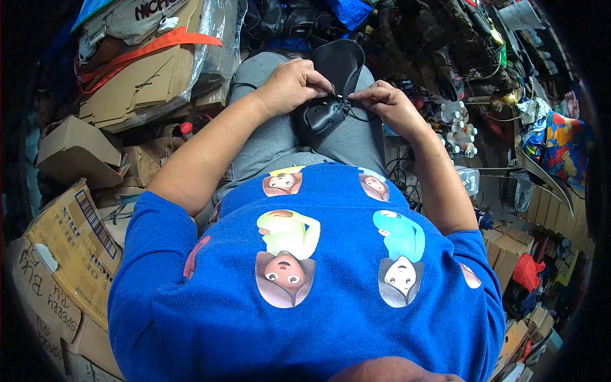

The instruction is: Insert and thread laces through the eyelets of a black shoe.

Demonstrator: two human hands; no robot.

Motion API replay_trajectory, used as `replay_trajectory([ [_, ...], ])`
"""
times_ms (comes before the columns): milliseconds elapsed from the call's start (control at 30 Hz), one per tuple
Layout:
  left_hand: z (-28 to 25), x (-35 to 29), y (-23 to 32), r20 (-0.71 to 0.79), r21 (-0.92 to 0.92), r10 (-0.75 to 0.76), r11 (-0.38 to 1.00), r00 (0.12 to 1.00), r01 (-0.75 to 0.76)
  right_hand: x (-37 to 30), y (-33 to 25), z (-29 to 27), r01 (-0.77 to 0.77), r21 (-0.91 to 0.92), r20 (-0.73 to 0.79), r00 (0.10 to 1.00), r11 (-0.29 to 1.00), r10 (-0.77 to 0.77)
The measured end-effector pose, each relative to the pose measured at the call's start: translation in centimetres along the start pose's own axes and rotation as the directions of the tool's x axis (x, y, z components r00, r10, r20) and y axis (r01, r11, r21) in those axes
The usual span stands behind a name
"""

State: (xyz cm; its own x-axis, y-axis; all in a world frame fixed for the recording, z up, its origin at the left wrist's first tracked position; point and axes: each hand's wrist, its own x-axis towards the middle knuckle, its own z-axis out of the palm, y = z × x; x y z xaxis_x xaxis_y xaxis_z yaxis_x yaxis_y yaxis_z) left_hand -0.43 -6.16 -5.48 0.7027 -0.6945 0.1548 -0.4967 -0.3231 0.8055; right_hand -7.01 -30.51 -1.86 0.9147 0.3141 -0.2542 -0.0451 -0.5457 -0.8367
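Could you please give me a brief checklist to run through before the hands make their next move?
1. Shoe supported: ok, it rests on the lap.
2. Left hand on the laces: ok, thumb and finger appear to pinch them.
3. Right hand on the laces: ok, it seems to pinch them from the other side.
4. Knot tightness: cannot tell, the detail is too small and dark.
5. Sole condition: cannot tell, it is out of sight.
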Motion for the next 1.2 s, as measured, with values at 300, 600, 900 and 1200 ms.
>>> replay_trajectory([
  [300, -0.3, 2.3, -0.3, 0.213, -0.174, -0.064, 0.979, 0.975, 0.103, 1.1, 1.3, -0.1, 0.06, 0.026, 0.04, 0.997, 0.998, -0.061],
  [600, -2.0, 3.1, 1.4, 0.252, 0.187, 0.119, 0.968, 0.96, -0.169, 0.6, 0.3, 0.1, 0.064, -0.091, 0.007, 0.998, 0.994, -0.064],
  [900, -1.4, 1.8, 0.4, 0.219, 0.113, 0.077, 0.988, 0.973, -0.104, 0.3, 0.6, 0.2, 0.013, 0.017, 0.013, 1.0, 1.0, -0.013],
  [1200, 0.1, 1.4, 0.4, 0.257, -0.198, -0.144, 0.96, 0.956, 0.198, 0.3, 0.9, 1.3, 0.064, 0.017, -0.045, 0.997, 0.998, -0.063],
])
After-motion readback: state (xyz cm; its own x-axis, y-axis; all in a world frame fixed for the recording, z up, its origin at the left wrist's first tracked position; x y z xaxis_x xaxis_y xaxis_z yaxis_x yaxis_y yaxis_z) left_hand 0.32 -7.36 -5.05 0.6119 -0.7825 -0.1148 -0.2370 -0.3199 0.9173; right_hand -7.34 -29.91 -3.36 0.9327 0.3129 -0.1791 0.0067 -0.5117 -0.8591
